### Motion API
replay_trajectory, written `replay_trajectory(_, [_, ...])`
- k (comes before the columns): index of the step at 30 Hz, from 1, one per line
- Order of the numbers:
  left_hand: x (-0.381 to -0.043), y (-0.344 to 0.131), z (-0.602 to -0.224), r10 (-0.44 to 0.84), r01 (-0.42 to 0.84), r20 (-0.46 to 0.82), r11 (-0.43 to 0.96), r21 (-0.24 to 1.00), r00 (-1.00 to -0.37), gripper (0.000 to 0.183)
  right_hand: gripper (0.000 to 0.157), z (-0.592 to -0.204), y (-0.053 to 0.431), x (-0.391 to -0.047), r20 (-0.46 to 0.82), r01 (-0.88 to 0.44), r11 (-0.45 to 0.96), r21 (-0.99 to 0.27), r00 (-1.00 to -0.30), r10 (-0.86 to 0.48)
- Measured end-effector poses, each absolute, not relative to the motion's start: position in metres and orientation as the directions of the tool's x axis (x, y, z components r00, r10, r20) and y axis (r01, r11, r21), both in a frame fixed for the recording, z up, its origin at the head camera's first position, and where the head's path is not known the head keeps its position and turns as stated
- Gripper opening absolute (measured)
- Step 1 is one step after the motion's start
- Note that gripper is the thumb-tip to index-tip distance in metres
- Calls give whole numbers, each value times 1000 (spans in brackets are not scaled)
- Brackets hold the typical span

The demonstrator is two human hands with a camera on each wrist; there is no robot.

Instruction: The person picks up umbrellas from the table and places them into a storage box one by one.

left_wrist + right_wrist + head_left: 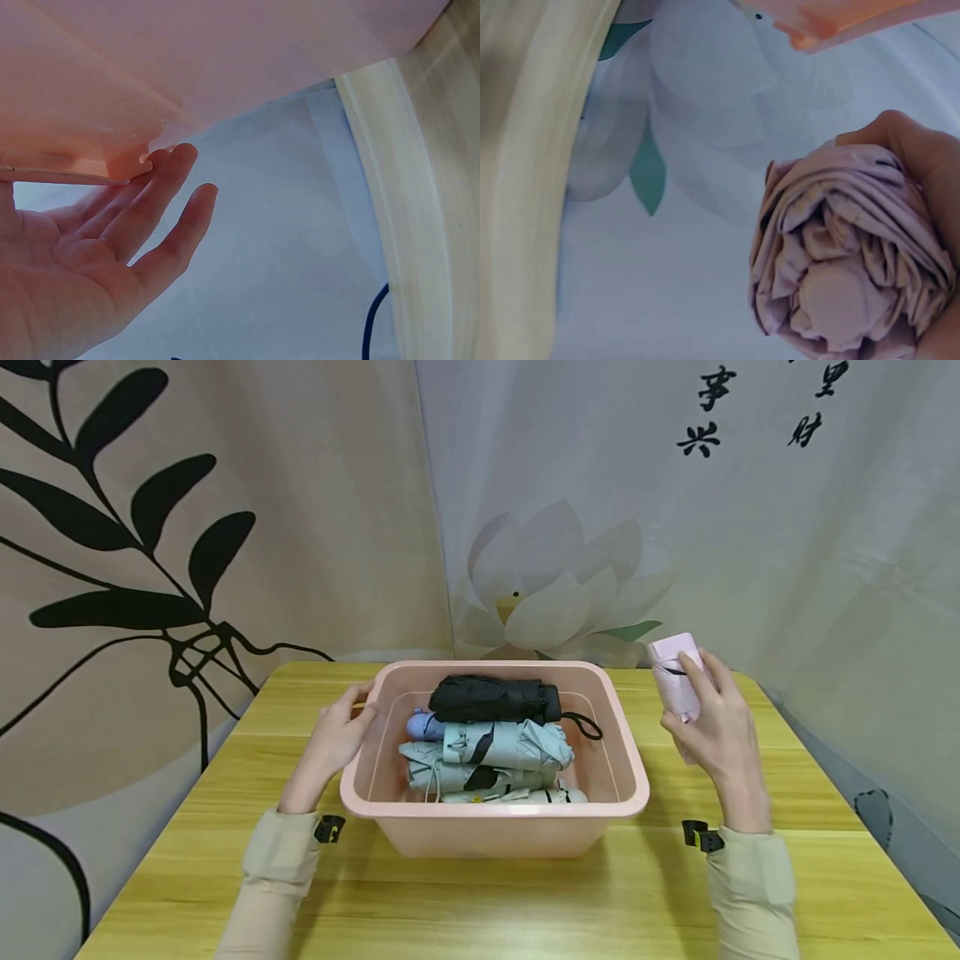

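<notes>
In the head view, my right hand (712, 718) holds a folded pale pink umbrella (675, 672) above the table, right of the basin. Its bunched fabric and round end face the right wrist camera, the umbrella (836, 300) lying within that hand. My left hand (337, 735) holds the left rim of a pink plastic basin (495, 835), thumb over the edge. From below, the left wrist view shows fingers (169, 176) under the rim, two reaching past it. Inside the basin lie a black folded umbrella (487, 697), a blue one (426, 727) and several pale ones, including a light blue umbrella (502, 745).
The basin stands on a yellow wood-grain table (450, 910). Behind it hangs a pale curtain (345, 510) printed with dark leaves and a lotus. The black umbrella's wrist loop (588, 727) trails toward the basin's right side.
</notes>
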State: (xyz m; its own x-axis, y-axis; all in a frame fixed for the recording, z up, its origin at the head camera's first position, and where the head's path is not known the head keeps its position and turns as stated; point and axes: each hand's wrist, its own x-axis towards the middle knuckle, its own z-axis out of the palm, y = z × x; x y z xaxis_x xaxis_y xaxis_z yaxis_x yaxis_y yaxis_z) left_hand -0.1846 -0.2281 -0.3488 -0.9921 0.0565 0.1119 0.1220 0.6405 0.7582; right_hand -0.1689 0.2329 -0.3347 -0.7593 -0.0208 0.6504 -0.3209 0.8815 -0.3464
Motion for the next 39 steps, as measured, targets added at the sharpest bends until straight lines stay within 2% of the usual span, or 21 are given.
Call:
replay_trajectory(9, [-185, -228, -349, 55, 125, 117, 646, 753, -992, 50, 68, -312, 215, -168, 712, -405, 879, -251, -693, -116])
replay_trajectory(23, [-185, -228, -349, 55, 121, 111, 642, 757, -992, 50, 67, -285, 185, -173, 735, -544, 832, -105, -606, -304])
replay_trajectory(39, [-186, -228, -350, 55, 126, 119, 645, 754, -991, 50, 68, -269, 153, -180, 646, -682, 731, 26, -547, -533])
